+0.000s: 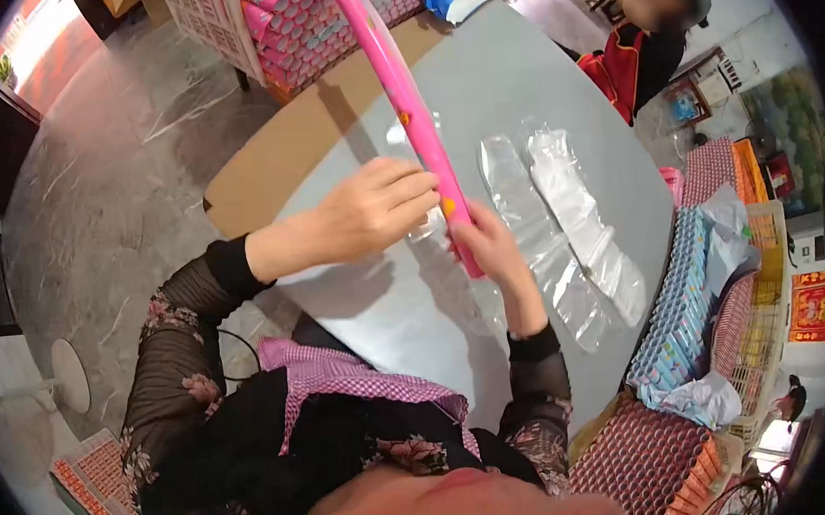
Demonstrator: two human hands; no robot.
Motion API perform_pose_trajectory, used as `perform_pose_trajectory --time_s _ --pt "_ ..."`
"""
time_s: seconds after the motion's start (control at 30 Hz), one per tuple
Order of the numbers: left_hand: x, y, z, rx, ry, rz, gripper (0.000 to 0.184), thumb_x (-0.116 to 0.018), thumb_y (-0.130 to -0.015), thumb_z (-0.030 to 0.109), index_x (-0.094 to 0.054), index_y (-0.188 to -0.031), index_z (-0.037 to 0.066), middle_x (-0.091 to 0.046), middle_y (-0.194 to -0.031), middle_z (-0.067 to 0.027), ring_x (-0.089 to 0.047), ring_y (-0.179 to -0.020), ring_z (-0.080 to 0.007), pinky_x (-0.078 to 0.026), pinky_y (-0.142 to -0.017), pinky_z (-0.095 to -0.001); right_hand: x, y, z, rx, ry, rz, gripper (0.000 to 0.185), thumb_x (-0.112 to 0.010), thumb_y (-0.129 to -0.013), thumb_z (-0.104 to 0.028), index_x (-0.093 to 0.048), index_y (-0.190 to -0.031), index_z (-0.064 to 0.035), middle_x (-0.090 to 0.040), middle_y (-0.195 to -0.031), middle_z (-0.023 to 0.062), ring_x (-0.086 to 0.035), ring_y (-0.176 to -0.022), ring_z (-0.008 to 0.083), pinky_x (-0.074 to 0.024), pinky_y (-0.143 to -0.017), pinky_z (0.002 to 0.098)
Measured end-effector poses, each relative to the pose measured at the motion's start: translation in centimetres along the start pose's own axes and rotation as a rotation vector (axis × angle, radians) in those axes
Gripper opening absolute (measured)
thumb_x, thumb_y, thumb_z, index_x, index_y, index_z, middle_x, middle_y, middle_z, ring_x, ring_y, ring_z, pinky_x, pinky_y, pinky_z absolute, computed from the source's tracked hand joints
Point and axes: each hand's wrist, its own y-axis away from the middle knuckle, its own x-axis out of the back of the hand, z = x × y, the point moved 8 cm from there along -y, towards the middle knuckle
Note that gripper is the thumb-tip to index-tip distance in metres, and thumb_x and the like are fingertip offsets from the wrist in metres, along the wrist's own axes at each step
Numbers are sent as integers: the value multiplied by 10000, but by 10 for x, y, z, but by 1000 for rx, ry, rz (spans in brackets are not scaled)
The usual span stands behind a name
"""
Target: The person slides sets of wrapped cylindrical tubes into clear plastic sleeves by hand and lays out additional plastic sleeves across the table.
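Note:
A long, glossy pink tube [409, 114] with small orange and yellow marks stands tilted over the table, its top leaning left. My right hand [490, 244] is closed around its lower end. My left hand [376, 207] has its fingers curled together against the left side of the tube, a little higher up; what lies between those fingertips is hidden. Some clear plastic film [422, 226] shows just below the left fingers. To the right of my hands, clear plastic sleeves [513, 188] lie flat beside a thicker stack of them [576, 208].
The grey table [485, 66] has a brown cardboard strip [263, 172] along its far left edge. Pink tubes [297, 41] are stacked beyond it. Blue tubes [676, 325] and red ones [642, 457] stand in crates at right. Another person [643, 60] sits at the far right.

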Motion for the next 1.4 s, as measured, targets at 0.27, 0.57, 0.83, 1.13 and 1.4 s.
perform_pose_trajectory --time_s 0.27,0.57,0.83,1.13,1.4 --pt "-52 14 56 -86 179 -402 537 -754 -726 248 -570 -1181 30 -530 -1329 -121 -482 -1260 -326 -361 -1086 -478 16 173 76 148 531 161 443 -622 -882 -74 -535 -1308 9 -633 -884 78 -595 -720 135 -492 -660 270" --pt "-108 106 74 -18 156 -625 375 -719 -730 232 -590 -1038 61 -579 -958 -64 -567 -931 -236 -453 -859 -353 38 278 145 -4 634 189 425 -648 -867 -161 -568 -1270 -55 -647 -1052 200 -635 -948 373 -508 -794 415" --pt "-102 119 75 13 195 -468 408 -704 -765 192 -606 -1128 35 -612 -1133 -118 -582 -1068 -302 -471 -920 -410 65 301 169 -35 650 263 387 -639 -848 -121 -582 -1226 -59 -621 -1059 175 -609 -986 358 -486 -860 391" --pt "-110 127 62 236 156 -374 347 -688 -815 52 -628 -1156 28 -625 -1144 -141 -600 -1004 -328 -497 -850 -423 114 301 166 34 886 505 351 -659 -823 -120 -605 -1165 -63 -572 -1084 163 -553 -996 361 -458 -854 416" --pt "-127 123 66 378 270 -313 338 -678 -846 46 -636 -1182 32 -613 -1124 -155 -579 -1003 -329 -479 -858 -402 148 298 176 123 933 644 330 -663 -835 -131 -622 -1161 -96 -592 -1110 112 -534 -1053 330 -416 -926 431"
